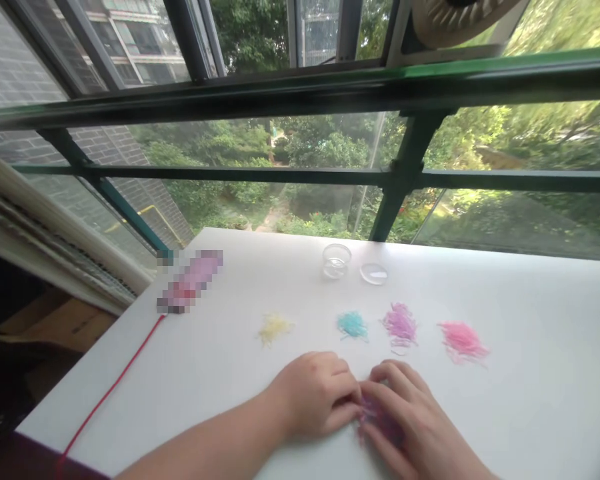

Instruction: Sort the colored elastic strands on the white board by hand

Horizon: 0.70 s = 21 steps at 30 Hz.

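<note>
On the white table, a small mixed pile of thin pink and purple strips (367,417) lies between my two hands, partly hidden by them. My left hand (320,393) is closed, with thumb and fingertips pinched at the pile's left edge. Curved over the pile from the right, my right hand (413,417) holds it between thumb and bent fingers. Beyond the hands lie separate little heaps of similar thin strips: yellow (273,329), turquoise (353,325), purple (400,325) and pink (463,340).
A clear round cup (336,261) and a clear round lid (374,273) stand near the table's far edge. At the far left lies a blurred-out purple object (193,280) with a red cord (115,383). Dark green railings (280,97) border the table (220,373) in front of windows.
</note>
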Each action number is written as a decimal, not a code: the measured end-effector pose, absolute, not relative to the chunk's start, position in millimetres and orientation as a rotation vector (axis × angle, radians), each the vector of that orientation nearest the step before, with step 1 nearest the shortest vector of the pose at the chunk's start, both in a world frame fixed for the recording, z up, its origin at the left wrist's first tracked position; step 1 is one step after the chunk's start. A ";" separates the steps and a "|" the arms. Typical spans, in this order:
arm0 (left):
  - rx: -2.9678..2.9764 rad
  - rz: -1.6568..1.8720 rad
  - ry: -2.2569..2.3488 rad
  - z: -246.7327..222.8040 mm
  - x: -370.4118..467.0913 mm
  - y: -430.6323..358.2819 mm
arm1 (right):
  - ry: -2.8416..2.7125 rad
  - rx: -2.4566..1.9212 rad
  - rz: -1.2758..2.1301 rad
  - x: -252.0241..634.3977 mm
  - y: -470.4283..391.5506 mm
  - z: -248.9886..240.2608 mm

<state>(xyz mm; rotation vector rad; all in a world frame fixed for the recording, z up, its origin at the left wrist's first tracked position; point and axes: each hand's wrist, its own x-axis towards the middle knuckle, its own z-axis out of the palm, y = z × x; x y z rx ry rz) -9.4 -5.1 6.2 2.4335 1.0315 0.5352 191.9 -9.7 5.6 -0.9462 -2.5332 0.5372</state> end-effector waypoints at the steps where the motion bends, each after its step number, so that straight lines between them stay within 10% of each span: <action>1: 2.438 0.532 1.036 5.9 -10.0 -5.8 | -2.529 -0.969 0.532 191.1 -10.7 5.9; 21: 2.428 0.566 0.981 7.7 -15.0 -8.2 | -2.385 -0.992 0.438 185.8 -14.4 5.5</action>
